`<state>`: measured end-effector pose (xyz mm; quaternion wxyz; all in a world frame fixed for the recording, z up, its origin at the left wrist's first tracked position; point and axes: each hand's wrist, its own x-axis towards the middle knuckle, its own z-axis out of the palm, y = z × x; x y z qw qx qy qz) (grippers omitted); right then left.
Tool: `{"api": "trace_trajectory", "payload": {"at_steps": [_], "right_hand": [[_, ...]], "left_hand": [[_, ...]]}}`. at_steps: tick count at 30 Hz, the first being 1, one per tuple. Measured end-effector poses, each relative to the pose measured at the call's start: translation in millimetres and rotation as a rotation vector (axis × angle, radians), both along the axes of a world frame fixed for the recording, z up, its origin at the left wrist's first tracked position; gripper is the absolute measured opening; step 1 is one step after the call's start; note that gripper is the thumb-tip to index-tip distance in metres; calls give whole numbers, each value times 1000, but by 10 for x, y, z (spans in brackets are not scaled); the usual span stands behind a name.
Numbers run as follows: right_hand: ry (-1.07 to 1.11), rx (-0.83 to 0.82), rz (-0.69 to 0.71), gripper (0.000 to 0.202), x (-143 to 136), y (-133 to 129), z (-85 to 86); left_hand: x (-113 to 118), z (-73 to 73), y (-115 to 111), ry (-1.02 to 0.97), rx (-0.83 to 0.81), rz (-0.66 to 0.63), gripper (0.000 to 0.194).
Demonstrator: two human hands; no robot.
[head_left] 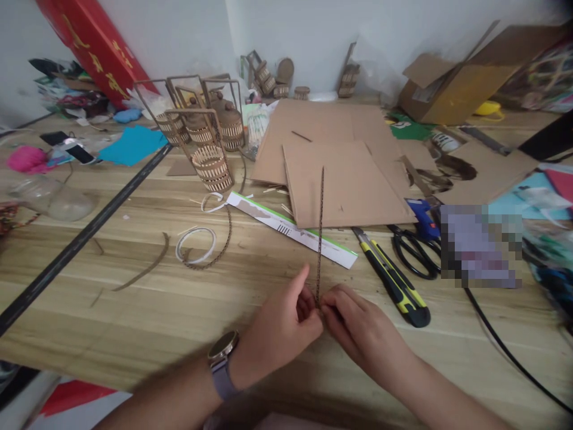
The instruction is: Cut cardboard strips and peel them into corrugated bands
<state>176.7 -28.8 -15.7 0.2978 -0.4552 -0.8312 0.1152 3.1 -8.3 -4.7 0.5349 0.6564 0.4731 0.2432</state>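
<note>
A narrow strip of corrugated cardboard [320, 233] stands nearly upright, its lower end between my two hands. My left hand [280, 322], with a watch on the wrist, has its thumb raised and its fingers curled around the strip's lower end. Pinched fingertips of my right hand [360, 322] meet the same end from the other side. Beyond the strip lie a cardboard sheet [344, 179] and a white strip with a green edge [264, 224]. To the right of my right hand rests a yellow and black utility knife [394, 278].
Black-handled scissors [414, 254] lie beyond the knife. Small slatted baskets with tall handles [212, 167] stand at the back left. A white tape ring [196, 245] and a curved cardboard strip [145, 266] lie left. A glass jar [58, 200] and an open cardboard box [465, 83] flank the table.
</note>
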Motion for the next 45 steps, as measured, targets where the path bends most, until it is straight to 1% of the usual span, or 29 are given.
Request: {"api": "trace_trajectory", "payload": {"at_steps": [3, 8, 11, 14, 16, 17, 19, 21, 23, 25, 29, 33, 36, 40, 45], "right_hand": [[-11, -6, 2, 17, 3, 2, -2], [-15, -26, 11, 17, 11, 6, -2], [-19, -35, 21, 17, 20, 8, 4], [-20, -18, 26, 17, 36, 12, 18], [-11, -5, 20, 18, 51, 16, 34], [-6, 2, 14, 18, 59, 17, 44], [1, 31, -7, 17, 73, 21, 62], [-4, 72, -23, 16, 81, 26, 76], [-15, 112, -23, 16, 79, 31, 83], [-28, 131, -10, 17, 69, 35, 82], [-63, 148, 15, 20, 37, 36, 68], [-99, 163, 37, 22, 0, 36, 58], [-96, 172, 49, 22, -11, 40, 65], [-46, 126, 74, 19, 24, 52, 94], [62, 54, 108, 18, 106, 59, 143]], "left_hand": [[-11, -60, -42, 84, 167, -10, 78], [-46, -167, -90, 176, 465, -61, 78], [-56, -162, -92, 194, 604, -100, 80], [-64, -118, -89, 162, 676, -129, 78], [-74, -81, -86, 133, 672, -116, 71], [-79, -63, -83, 131, 654, -98, 64], [-90, -31, -71, 159, 607, -64, 43], [-97, -9, -52, 205, 568, -57, 21], [-96, -1, -34, 235, 568, -72, 9], [-89, -4, -27, 255, 606, -88, 7], [-60, -31, -52, 354, 685, -90, 10], [-31, -54, -80, 451, 693, -57, 15], [-28, -51, -78, 474, 685, -46, 16], [-43, -11, -54, 392, 619, -56, 15], [-71, 55, -19, 206, 453, -47, 15]]}}
